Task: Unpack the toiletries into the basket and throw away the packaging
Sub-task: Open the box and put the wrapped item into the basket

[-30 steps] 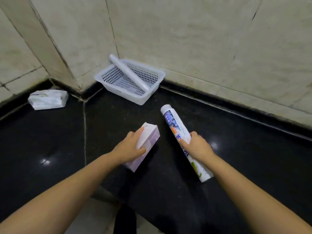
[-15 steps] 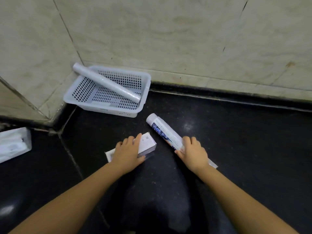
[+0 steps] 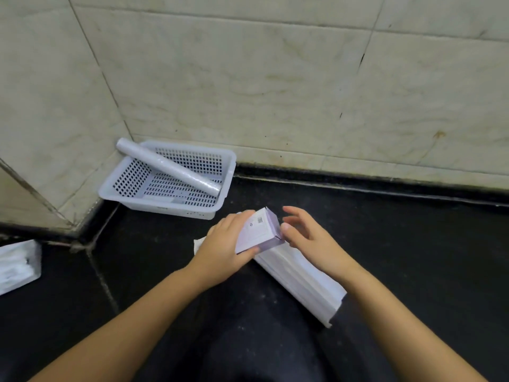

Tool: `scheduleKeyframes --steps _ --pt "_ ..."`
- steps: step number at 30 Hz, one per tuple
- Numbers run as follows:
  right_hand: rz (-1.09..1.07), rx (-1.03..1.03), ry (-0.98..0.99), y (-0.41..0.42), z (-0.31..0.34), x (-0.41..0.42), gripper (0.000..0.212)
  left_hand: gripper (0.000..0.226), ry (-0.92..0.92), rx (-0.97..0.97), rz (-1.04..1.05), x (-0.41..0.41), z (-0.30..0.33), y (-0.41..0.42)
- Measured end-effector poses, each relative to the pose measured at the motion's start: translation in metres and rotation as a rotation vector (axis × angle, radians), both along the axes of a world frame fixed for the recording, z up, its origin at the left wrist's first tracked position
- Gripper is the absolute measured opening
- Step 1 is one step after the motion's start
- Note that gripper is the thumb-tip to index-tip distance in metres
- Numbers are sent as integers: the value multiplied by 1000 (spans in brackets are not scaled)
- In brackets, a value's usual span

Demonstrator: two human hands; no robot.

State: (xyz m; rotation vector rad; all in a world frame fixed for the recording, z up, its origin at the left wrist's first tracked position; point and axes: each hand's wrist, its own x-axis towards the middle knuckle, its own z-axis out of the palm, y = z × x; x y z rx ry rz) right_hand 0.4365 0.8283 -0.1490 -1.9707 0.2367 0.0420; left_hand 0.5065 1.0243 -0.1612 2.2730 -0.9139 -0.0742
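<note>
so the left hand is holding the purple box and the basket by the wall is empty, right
Not quite. The left hand does hold the purple box, but the basket by the wall is not empty: the head view shows a grey roll lying slantwise in it, one end up on the rim.

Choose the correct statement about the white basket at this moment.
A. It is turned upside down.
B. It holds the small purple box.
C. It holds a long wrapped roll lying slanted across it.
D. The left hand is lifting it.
C: the wrapped roll lies slanted in the white basket, one end over the far left corner; the small purple box is in the left hand.
</note>
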Motion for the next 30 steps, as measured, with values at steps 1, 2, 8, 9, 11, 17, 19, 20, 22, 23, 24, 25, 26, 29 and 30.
scheduleKeyframes --steps 1,2,8,9,11,17,19,20,22,23,24,25,26,29,30 --pt "44 5 6 0 8 0 53 63 -39 -3 -16 0 3 -3" --pt "75 10 23 -1 13 0 54 61 -84 0 -28 -1 6 -5" --pt "76 19 23 -5 27 3 46 53 -216 20 -44 -1 17 -16" --pt "64 19 4 -5 28 4 43 53 -212 20 -46 -1 18 -17" --pt "43 22 -36 -7 26 6 37 53 -190 15 -47 0 20 -18" --pt "-144 239 -98 -24 26 5 23 59 49 -164 -18 -1 24 -12" --pt "-105 -108 -88 -28 23 2 50 58 24 -167 -30 0 26 -12" --pt "-58 -322 -120 -28 23 0 64 57 8 -153 -37 1 27 -13" --pt "49 -622 -287 -25 31 -3 65 58 1 -138 -41 3 29 -14" --pt "105 -715 -353 -25 36 -2 58 58 3 -134 -47 5 30 -14" --pt "152 -780 -386 -24 42 -2 51 58 3 -127 -57 6 31 -14" --pt "181 -796 -404 -24 46 0 44 58 2 -120 -70 6 31 -15" --pt "187 -760 -424 -24 51 1 36 58 7 -117 -81 6 32 -15" --pt "119 -477 -433 -29 68 3 20 59 15 -109 -127 2 35 -15" --pt "88 -394 -391 -31 74 5 18 58 1 -99 -151 -1 36 -16"
